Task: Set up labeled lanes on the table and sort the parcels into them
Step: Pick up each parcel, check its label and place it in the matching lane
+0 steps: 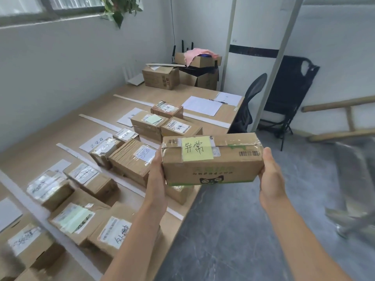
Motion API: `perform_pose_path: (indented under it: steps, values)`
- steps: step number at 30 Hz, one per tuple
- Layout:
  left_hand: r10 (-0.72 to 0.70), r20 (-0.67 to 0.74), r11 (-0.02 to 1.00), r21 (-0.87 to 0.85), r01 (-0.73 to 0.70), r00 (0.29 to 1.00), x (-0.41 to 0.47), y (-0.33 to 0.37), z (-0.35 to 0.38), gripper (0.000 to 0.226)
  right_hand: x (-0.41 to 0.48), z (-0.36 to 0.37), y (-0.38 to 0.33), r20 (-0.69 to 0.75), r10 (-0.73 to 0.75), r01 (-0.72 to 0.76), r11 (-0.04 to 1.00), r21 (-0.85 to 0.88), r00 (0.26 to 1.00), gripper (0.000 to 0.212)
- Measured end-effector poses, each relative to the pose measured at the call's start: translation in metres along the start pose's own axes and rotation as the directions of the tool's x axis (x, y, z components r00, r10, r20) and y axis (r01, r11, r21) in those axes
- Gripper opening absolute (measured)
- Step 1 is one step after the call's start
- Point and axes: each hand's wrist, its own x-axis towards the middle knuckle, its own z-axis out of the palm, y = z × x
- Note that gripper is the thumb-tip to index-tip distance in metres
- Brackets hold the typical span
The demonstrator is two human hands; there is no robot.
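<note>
a pale wooden table (95, 110) runs along a white wall, cut into lanes by white strips (205, 118), with grey floor to its right. the left hand (157, 169) and right hand (271, 175) clamp a long cardboard parcel (213, 167) between them, one palm on each short end, thumbs at the top corners; the other fingers are hidden behind the box. so both hands are full, holding this one parcel in the air. its long axis runs left to right from palm to palm, about level, and a yellow sticky note (196, 148) hand-written 异常 sits on its top face. the parcel hangs at the table's right edge, partly over the floor, held clear of the table. the left hand is nearer the table; the right is out over the floor. both forearms reach forward, nearly straight. the coming move, i judge, turns on this: the farthest filled lane lies ahead and to the left of the parcel, where a taped box (166, 109) seems to bear the same two characters, beside a box with a green note (149, 123). the paper lane label (129, 117) at its wall end is too blurred to read.
</note>
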Motion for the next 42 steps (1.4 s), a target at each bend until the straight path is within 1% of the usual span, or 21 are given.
perform_pose_path:
  steps: [6, 8, 13, 15, 16, 18, 19, 20, 22, 23, 24, 27, 30, 34, 37, 40, 42]
  values:
    - [-0.008, -0.103, 0.999, 0.049, 0.013, 0.995, 0.050, -0.012, 0.053, 0.052, 0.085, -0.013, -0.001, 0.100, 0.050, -0.050, 0.999, -0.001, 0.994, 0.056]
    - [-0.015, -0.151, 0.999, 0.034, 0.020, 0.988, 0.067, -0.020, 0.073, 0.053, 0.119, -0.021, -0.001, 0.127, 0.080, -0.079, 0.997, -0.017, 0.989, 0.056]
    - [0.020, -0.251, 1.000, 0.012, -0.018, 0.968, 0.100, -0.039, 0.139, 0.050, 0.203, -0.047, -0.005, 0.229, 0.145, -0.135, 0.989, -0.056, 0.963, 0.054]
    - [0.031, -0.285, 0.999, 0.002, -0.032, 0.958, 0.111, -0.045, 0.161, 0.050, 0.235, -0.054, -0.009, 0.258, 0.183, -0.162, 0.982, -0.102, 0.949, 0.055]
    - [0.037, -0.304, 0.999, 0.001, -0.038, 0.952, 0.116, -0.048, 0.170, 0.051, 0.251, -0.056, -0.010, 0.274, 0.201, -0.172, 0.977, -0.125, 0.940, 0.063]
    - [0.049, -0.341, 0.998, -0.011, -0.057, 0.939, 0.127, -0.054, 0.188, 0.052, 0.283, -0.061, -0.009, 0.299, 0.236, -0.194, 0.967, -0.163, 0.924, 0.095]
    - [0.057, -0.361, 0.997, -0.021, -0.069, 0.931, 0.131, -0.055, 0.197, 0.052, 0.298, -0.063, -0.008, 0.300, 0.248, -0.199, 0.962, -0.185, 0.921, 0.102]
    - [0.060, -0.388, 0.996, -0.031, -0.078, 0.920, 0.136, -0.058, 0.204, 0.051, 0.311, -0.062, -0.008, 0.315, 0.253, -0.198, 0.961, -0.195, 0.915, 0.096]
    - [0.060, -0.442, 0.995, -0.042, -0.088, 0.895, 0.148, -0.064, 0.212, 0.048, 0.334, -0.057, -0.010, 0.366, 0.240, -0.180, 0.965, -0.190, 0.899, 0.064]
    - [0.060, -0.461, 0.995, -0.043, -0.090, 0.886, 0.154, -0.067, 0.216, 0.048, 0.346, -0.054, -0.009, 0.389, 0.233, -0.171, 0.967, -0.187, 0.892, 0.056]
    - [0.060, -0.472, 0.995, -0.041, -0.090, 0.880, 0.161, -0.071, 0.218, 0.048, 0.357, -0.050, -0.008, 0.400, 0.235, -0.170, 0.967, -0.192, 0.886, 0.052]
    - [0.055, -0.487, 0.995, -0.047, -0.089, 0.871, 0.180, -0.080, 0.226, 0.048, 0.390, -0.035, -0.002, 0.429, 0.252, -0.174, 0.961, -0.213, 0.867, 0.045]
    - [0.037, -0.546, 0.990, -0.096, -0.107, 0.837, 0.204, -0.093, 0.233, 0.045, 0.423, -0.015, 0.010, 0.466, 0.271, -0.171, 0.954, -0.247, 0.842, 0.045]
    - [0.007, -0.601, 0.985, -0.133, -0.109, 0.799, 0.237, -0.112, 0.236, 0.047, 0.470, 0.012, 0.032, 0.510, 0.292, -0.155, 0.943, -0.293, 0.809, 0.045]
    - [-0.024, -0.637, 0.985, -0.145, -0.090, 0.770, 0.256, -0.121, 0.241, 0.046, 0.500, 0.028, 0.041, 0.555, 0.325, -0.144, 0.928, -0.344, 0.766, 0.046]
    - [-0.054, -0.670, 0.985, -0.157, -0.070, 0.740, 0.270, -0.132, 0.245, 0.047, 0.522, 0.043, 0.049, 0.601, 0.357, -0.121, 0.910, -0.396, 0.715, 0.038]
    - [-0.070, -0.697, 0.985, -0.164, -0.063, 0.713, 0.278, -0.137, 0.248, 0.048, 0.535, 0.053, 0.057, 0.627, 0.377, -0.110, 0.900, -0.422, 0.682, 0.040]
